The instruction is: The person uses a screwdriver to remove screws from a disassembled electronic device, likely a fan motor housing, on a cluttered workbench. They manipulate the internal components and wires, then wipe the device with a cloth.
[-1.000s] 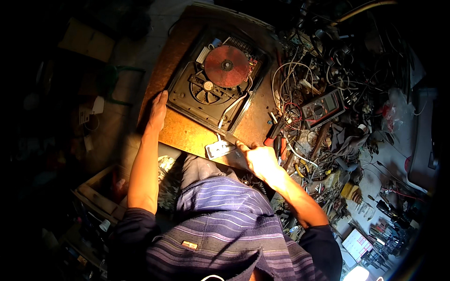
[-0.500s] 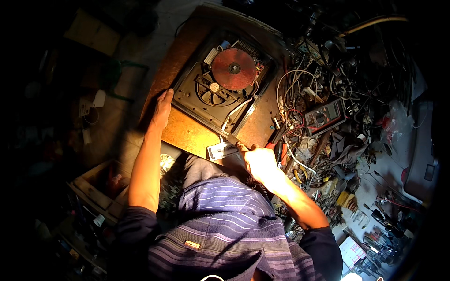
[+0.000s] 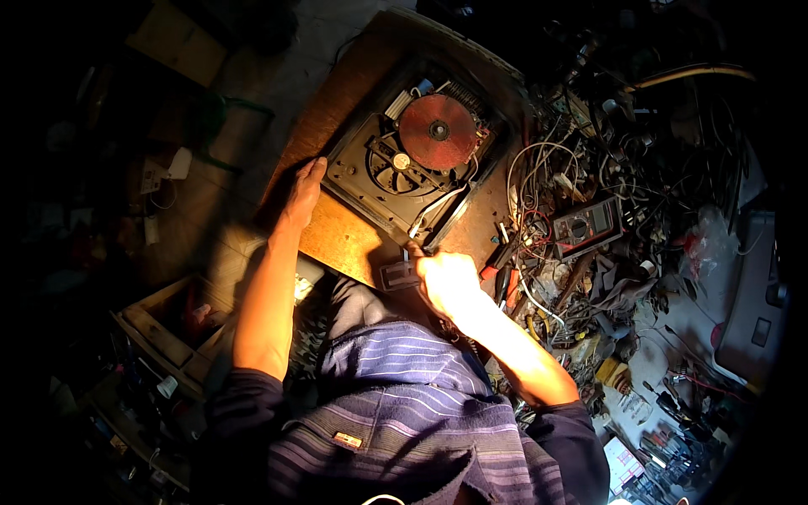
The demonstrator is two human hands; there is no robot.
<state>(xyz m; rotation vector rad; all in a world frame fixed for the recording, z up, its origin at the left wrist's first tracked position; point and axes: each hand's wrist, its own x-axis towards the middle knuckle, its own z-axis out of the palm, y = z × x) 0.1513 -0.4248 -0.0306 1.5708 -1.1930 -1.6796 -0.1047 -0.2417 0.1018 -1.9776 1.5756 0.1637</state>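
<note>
Right hand [image 3: 446,278], fingers curled, at near corner of open housing [image 3: 370,202]; we cannot tell whether it grips anything (palm hidden). Housing lies aslant on board [image 3: 337,240]. Left hand [image 3: 305,197] touches housing's left corner; tight hold or light rest, we cannot tell. Farther, inside housing, we see fan [image 3: 401,162], then red disc [image 3: 438,132].

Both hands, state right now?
Left hand: at the dark case; grip can't be told.
Right hand: curled by the case's near corner; can't tell if holding anything.
</note>
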